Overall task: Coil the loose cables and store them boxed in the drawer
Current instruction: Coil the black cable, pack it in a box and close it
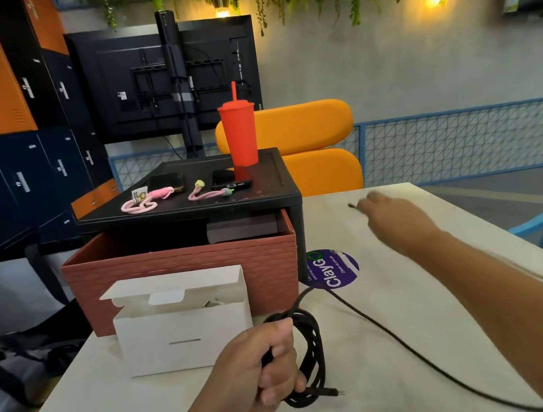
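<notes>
My left hand [267, 365] grips a half-wound coil of black cable [309, 356] low over the white table. The free length of that cable runs right across the table and under my right forearm. My right hand [392, 217] is stretched out far over the table and pinches the cable's other end, whose tip [352, 206] sticks out past the fingers. An open white cardboard box [183, 335] stands to the left of the coil. Behind it the reddish-brown drawer [182, 273] is pulled out of a black stand [190, 206].
On the stand's top are a red tumbler with straw [239, 134], two pink coiled cables [140, 202] [204, 194] and two dark phones. A purple round sticker [333, 268] lies on the table [417, 325]. An orange chair [307, 145] is behind, a dark bag at left.
</notes>
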Motion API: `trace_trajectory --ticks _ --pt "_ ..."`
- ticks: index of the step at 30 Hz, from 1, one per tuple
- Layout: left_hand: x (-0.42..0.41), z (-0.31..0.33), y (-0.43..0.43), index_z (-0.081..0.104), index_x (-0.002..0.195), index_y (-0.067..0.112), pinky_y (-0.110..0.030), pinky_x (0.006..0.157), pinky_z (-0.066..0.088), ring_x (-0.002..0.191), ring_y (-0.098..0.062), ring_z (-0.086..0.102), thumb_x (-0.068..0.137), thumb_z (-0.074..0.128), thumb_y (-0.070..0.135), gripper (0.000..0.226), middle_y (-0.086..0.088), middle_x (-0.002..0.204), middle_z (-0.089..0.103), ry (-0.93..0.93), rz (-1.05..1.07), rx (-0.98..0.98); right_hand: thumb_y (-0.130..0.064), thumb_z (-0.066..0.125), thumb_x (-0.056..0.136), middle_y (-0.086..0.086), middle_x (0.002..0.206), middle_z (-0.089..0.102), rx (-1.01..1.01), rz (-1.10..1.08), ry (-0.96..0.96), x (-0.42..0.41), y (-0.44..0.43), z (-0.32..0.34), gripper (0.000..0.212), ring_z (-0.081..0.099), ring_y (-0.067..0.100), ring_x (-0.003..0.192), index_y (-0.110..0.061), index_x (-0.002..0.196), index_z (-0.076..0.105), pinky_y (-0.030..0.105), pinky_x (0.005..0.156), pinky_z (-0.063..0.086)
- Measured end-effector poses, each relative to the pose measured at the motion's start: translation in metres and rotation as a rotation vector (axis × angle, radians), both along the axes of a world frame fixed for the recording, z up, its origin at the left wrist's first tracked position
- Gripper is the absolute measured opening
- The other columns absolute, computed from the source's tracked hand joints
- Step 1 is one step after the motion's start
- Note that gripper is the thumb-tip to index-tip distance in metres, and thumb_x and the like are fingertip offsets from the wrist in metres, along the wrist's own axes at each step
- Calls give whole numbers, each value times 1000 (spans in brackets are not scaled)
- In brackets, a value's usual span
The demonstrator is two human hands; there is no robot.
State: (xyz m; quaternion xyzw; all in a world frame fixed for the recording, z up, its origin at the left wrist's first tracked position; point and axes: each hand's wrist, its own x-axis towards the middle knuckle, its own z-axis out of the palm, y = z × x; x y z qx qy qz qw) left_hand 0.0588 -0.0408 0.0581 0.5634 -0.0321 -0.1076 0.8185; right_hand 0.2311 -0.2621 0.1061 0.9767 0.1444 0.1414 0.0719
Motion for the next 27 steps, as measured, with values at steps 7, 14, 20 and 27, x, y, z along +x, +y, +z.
trace_trajectory --ticks 7,14,20,27 --pt "3 0 -1 43 46 13 -28 49 44 27 -10 24 69 57 24 29 2 34 24 22 10 2 -13 51 91 2 156 10 38 214 -73 3 16 -50 56 15 21 143 -24 143 32 38 115 13" --pt "2 3 -1 40 47 12 -28 48 42 27 -9 21 72 50 22 28 2 35 22 34 95 -5 -35 43 90 1 141 34 242 -354 241 -11 -47 -86 45 34 24 132 -29 134 41 44 109 26" --pt "2 2 -2 41 47 13 -27 47 43 28 -10 19 73 51 22 29 2 36 21 36 125 1 -29 37 91 12 149 23 407 -930 315 -21 -124 -78 50 22 35 136 -24 140 32 54 110 16" --pt "3 0 -4 38 49 12 -27 46 43 28 -9 19 72 50 21 28 2 36 21 38 115 15 -21 55 86 8 112 58 207 -940 375 -12 -167 -78 34 53 26 111 -11 119 55 41 106 37"
